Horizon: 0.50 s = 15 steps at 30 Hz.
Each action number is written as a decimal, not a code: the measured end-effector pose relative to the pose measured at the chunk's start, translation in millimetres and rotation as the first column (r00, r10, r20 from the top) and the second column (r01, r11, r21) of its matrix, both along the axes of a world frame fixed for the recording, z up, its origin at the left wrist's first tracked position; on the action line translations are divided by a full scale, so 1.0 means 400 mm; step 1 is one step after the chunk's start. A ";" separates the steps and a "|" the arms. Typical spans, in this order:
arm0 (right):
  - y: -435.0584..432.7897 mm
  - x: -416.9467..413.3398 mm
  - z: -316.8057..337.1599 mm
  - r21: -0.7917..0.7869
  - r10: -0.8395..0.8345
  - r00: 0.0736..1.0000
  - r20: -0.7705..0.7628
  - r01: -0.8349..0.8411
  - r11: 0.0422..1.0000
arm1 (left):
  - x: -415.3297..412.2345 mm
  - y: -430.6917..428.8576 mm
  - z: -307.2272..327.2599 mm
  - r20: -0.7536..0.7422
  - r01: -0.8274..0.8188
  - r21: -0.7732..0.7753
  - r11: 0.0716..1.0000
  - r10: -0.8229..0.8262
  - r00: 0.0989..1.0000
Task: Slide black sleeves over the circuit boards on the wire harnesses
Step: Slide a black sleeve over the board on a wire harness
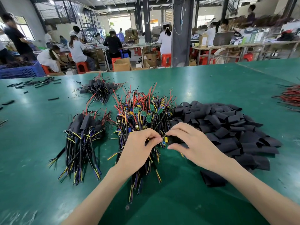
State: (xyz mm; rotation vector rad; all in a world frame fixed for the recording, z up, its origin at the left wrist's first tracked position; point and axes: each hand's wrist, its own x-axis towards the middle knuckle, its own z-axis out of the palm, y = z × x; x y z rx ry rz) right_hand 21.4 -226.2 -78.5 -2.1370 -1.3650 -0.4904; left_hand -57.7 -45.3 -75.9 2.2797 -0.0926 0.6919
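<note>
A big heap of wire harnesses (142,114) with bare green circuit boards lies in the middle of the green table (40,168). My left hand (138,146) pinches one harness by its wires just beside its small circuit board (164,141). My right hand (193,142) pinches a black sleeve (174,138) whose mouth meets that board's end. To the right spreads a pile of loose black sleeves (227,122). Two bundles of sleeved harnesses lie to the left, one near (84,127) and one farther back (100,90).
Short black tube offcuts (37,83) are scattered at the far left. A bundle of red and black wires (290,96) lies at the right edge. A blue crate (21,71) stands beyond the table. Several people work at benches behind.
</note>
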 end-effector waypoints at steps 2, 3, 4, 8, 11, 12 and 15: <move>0.001 -0.002 0.000 -0.015 -0.009 1.000 -0.016 0.008 1.000 | 0.001 -0.002 -0.003 0.010 -0.010 -0.001 1.000 0.010 1.000; 0.003 -0.004 -0.001 -0.019 -0.009 1.000 -0.020 0.008 1.000 | 0.003 -0.003 -0.005 0.014 -0.015 0.002 1.000 0.015 1.000; 0.005 -0.006 -0.002 -0.024 -0.008 1.000 -0.016 0.007 1.000 | 0.003 -0.005 -0.006 0.015 -0.017 0.009 1.000 0.017 1.000; 0.013 -0.018 -0.008 -0.051 -0.010 1.000 0.024 0.011 0.999 | 0.003 -0.012 -0.012 0.036 -0.014 0.059 0.998 0.011 0.999; 0.014 -0.022 -0.007 -0.048 -0.016 0.999 0.031 0.017 0.999 | 0.002 -0.012 -0.016 0.045 -0.021 0.068 0.997 0.018 0.999; 0.014 -0.022 -0.007 -0.045 -0.014 0.999 0.032 0.015 0.999 | 0.002 -0.012 -0.016 0.052 -0.024 0.074 0.997 0.020 0.998; 0.015 -0.021 -0.006 -0.039 -0.013 1.000 0.015 0.013 0.999 | 0.000 -0.015 -0.010 0.119 -0.054 0.144 0.988 0.037 0.992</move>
